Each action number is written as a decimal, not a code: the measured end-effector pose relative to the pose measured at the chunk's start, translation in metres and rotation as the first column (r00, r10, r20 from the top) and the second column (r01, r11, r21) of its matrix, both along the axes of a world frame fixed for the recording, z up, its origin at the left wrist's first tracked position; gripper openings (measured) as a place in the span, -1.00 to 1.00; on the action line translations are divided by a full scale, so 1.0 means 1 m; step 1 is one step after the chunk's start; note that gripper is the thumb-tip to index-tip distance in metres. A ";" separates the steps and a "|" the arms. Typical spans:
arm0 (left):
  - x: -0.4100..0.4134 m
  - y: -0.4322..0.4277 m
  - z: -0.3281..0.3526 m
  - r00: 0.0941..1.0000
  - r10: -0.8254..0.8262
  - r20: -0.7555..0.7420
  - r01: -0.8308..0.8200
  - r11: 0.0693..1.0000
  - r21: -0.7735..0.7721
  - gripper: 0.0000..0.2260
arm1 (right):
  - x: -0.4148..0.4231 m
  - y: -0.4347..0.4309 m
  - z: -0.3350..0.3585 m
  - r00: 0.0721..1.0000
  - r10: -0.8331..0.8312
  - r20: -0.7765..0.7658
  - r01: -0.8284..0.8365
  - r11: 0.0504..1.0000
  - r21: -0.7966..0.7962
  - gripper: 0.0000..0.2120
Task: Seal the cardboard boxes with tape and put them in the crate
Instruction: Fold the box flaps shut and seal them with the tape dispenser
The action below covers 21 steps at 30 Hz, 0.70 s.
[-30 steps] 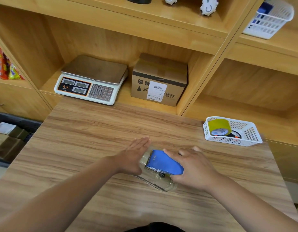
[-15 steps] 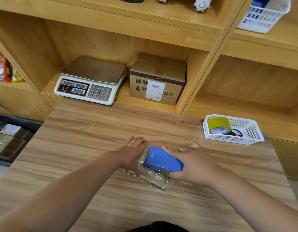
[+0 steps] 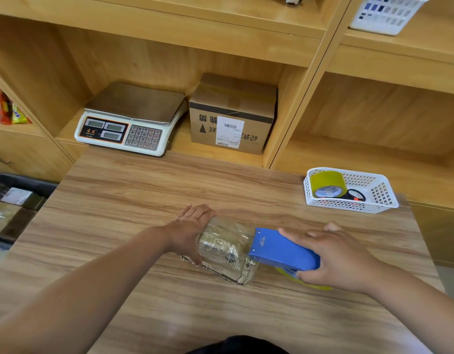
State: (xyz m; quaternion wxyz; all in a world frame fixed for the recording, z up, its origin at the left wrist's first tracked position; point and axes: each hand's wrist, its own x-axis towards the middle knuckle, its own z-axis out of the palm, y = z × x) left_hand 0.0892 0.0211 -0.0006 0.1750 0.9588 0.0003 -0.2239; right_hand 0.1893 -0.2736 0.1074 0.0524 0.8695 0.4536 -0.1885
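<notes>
Fingers [image 3: 297, 235] of right hand [image 3: 340, 256] grip blue dispenser [image 3: 279, 249] on taped box [image 3: 223, 249]; carton [image 3: 233, 98] barcode-labelled.

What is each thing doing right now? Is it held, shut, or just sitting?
small box: lying on the table, wrapped in clear tape, held by the left hand.
tape dispenser: gripped by the right hand, front end at the small box.
yellow tape roll: on edge in the white basket.
shelf box: closed, label facing out.
scale: pan bare.
</notes>
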 end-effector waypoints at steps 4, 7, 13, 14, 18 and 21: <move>0.000 -0.001 0.001 1.000 0.003 -0.014 -0.003 1.000 -0.001 0.16 | 0.004 -0.034 -0.011 1.000 -0.007 -0.002 0.007 1.000 -0.015 -0.25; 0.001 -0.003 0.003 1.000 0.006 -0.027 -0.006 1.000 0.005 0.15 | 0.004 -0.046 -0.017 1.000 -0.011 -0.013 0.011 0.999 0.043 -0.26; 0.001 -0.006 0.006 0.999 0.021 -0.040 -0.021 1.000 0.007 0.14 | 0.008 -0.052 -0.028 1.000 -0.010 -0.030 0.012 0.997 0.079 -0.22; 0.001 -0.006 0.007 0.999 0.025 -0.041 -0.024 1.000 0.007 0.14 | 0.008 -0.053 -0.029 1.000 -0.003 -0.011 0.004 0.996 0.094 -0.20; 0.000 -0.007 0.006 0.999 0.032 -0.041 -0.032 0.999 -0.003 0.14 | 0.011 -0.062 -0.042 0.999 0.018 -0.028 -0.014 0.989 0.149 -0.23; 0.000 -0.008 0.004 0.998 0.041 -0.039 -0.042 0.999 -0.005 0.15 | 0.011 -0.063 -0.051 0.999 0.047 -0.004 -0.046 0.990 0.131 -0.22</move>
